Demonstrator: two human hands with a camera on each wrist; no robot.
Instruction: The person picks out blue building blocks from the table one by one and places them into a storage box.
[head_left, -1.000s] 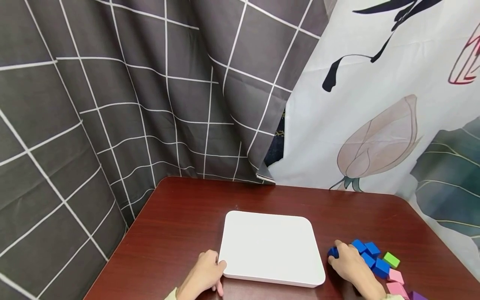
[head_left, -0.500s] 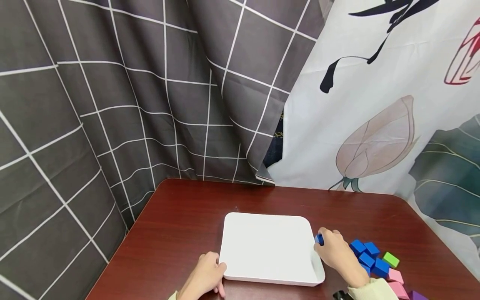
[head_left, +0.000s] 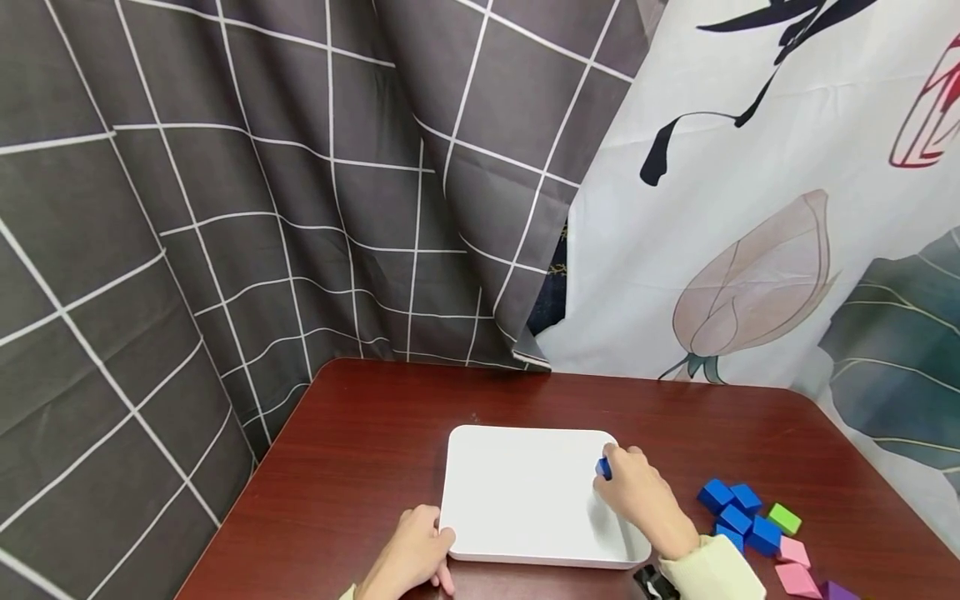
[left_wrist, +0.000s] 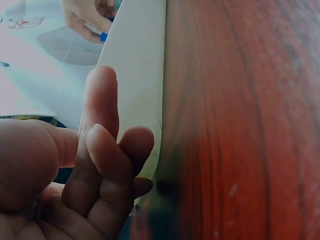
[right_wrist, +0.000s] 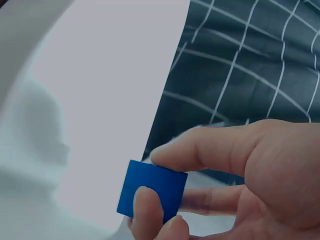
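A white rectangular tray [head_left: 525, 492] with rounded corners lies on the dark red wooden table. My left hand [head_left: 408, 550] is at the tray's near left corner, thumb on the rim and fingers low along its outer side. In the left wrist view, the fingers [left_wrist: 102, 100] of that hand are bent against the tray's wall [left_wrist: 140, 80]. Over the right part of the tray, my right hand [head_left: 637, 496] pinches a blue block [head_left: 603, 468]. The right wrist view shows this blue block [right_wrist: 152, 187] between thumb and fingertips, its square face in sight.
Right of the tray, several blue blocks [head_left: 733, 518] lie bunched together. Beside them are a green block [head_left: 783, 519], pink blocks [head_left: 795, 579] and a purple block [head_left: 836, 591]. A grey checked curtain [head_left: 300, 208] and a white printed curtain [head_left: 675, 275] hang behind the table [head_left: 360, 450].
My right hand has carried the blue block from beside the bunch of blocks, leftward past the tray's right rim and over the tray. The left hand has stayed at the tray's corner.
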